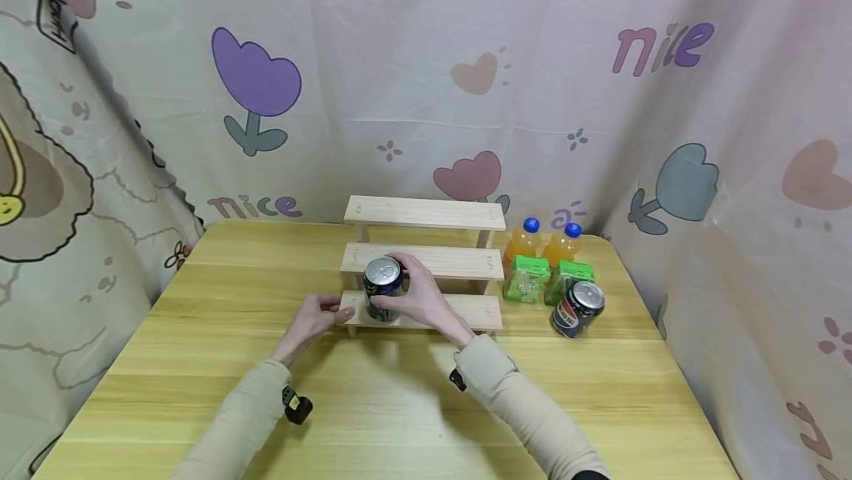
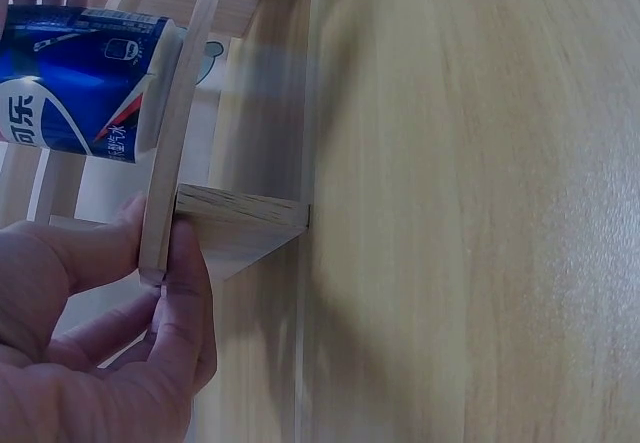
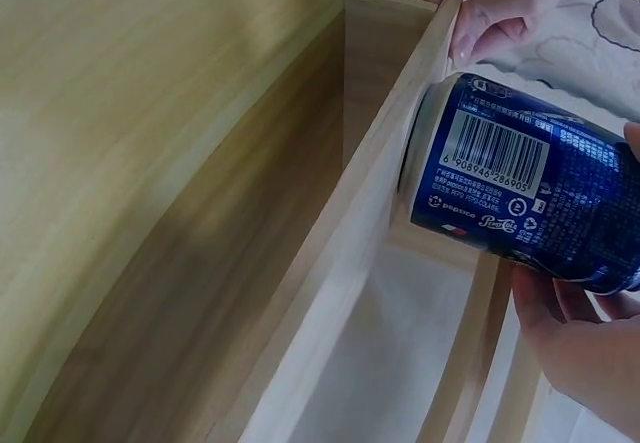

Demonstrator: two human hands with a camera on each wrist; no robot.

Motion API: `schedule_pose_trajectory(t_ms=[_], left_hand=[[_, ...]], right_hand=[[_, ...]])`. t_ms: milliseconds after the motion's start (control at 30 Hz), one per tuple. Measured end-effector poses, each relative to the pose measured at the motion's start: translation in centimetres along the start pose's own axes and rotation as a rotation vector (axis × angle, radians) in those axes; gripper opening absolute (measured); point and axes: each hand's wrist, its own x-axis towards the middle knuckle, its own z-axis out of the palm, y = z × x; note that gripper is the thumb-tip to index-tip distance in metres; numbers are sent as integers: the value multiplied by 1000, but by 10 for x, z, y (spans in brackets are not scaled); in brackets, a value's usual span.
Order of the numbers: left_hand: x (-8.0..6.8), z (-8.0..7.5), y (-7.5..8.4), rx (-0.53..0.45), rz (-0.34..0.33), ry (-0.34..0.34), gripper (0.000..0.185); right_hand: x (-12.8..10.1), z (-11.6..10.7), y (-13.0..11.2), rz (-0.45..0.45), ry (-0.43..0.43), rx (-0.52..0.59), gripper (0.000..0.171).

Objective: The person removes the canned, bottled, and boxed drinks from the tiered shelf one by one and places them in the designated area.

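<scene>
A dark blue soda can (image 1: 382, 289) stands upright on the lowest step of a three-step wooden rack (image 1: 426, 262), toward its left end. Fingers and thumb of my right hand (image 1: 421, 293) curl round the can from the right side. At the left end of that step, my left hand (image 1: 316, 321) pinches the board's edge between thumb and fingers. In the left wrist view the left hand (image 2: 130, 313) grips the board just beside the can (image 2: 85, 83). The right wrist view shows the can's (image 3: 520, 188) barcode side, its base at the board.
Right of the rack stand two orange drink bottles (image 1: 523, 242) with blue caps, two green juice boxes (image 1: 527, 278) and another dark can (image 1: 577, 309), which looks tilted. A printed curtain (image 1: 399, 95) hangs behind the wooden table (image 1: 399, 406).
</scene>
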Motion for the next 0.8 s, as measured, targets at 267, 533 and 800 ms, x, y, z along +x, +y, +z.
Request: schedule_pose_trajectory(t_ms=[267, 533, 800], left_hand=[[0, -1, 1, 10, 11, 4, 48], [0, -1, 0, 2, -8, -10, 49], [0, -1, -1, 10, -9, 0, 52]], right_hand=[[0, 0, 0, -14, 9, -15, 68], [-1, -4, -3, -7, 14, -15, 67], [-7, -23, -7, -5, 48, 20, 69]])
